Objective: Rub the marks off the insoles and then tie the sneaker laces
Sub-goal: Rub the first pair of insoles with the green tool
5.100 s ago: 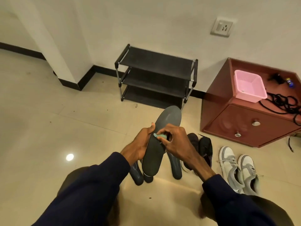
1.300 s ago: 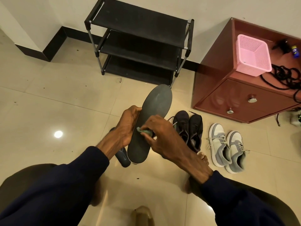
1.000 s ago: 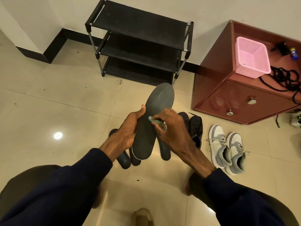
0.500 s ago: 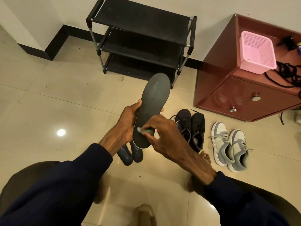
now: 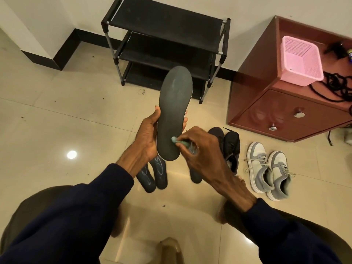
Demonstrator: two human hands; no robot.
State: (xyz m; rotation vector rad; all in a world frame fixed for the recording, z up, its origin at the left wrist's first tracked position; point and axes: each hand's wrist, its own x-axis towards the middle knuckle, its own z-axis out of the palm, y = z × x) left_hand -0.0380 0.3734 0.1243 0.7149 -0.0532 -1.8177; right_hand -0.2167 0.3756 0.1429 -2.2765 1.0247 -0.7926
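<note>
My left hand [image 5: 147,137] grips a dark grey insole [image 5: 174,107] by its edges, toe end pointing up and away. My right hand [image 5: 200,149] pinches a small green eraser [image 5: 176,140] and presses it against the insole's heel part. Faint pale smears show near the insole's toe. On the floor below lie two more insoles with chalky marks [image 5: 152,173] and a third insole [image 5: 196,176] mostly hidden by my right wrist. A pair of black sneakers [image 5: 230,147] and a pair of grey-and-white sneakers [image 5: 266,170] with loose laces stand to the right.
A black three-tier shoe rack [image 5: 163,37] stands against the wall ahead. A red-brown cabinet [image 5: 285,103] at the right carries a pink basket [image 5: 301,60] and black cords [image 5: 335,86]. My bare foot [image 5: 238,181] rests by the black sneakers. The tiled floor stretches to the left.
The eraser has gone back and forth along the insole's lower half, now sitting near the heel. My left hand has held the insole throughout, and it now stands a bit higher and more upright.
</note>
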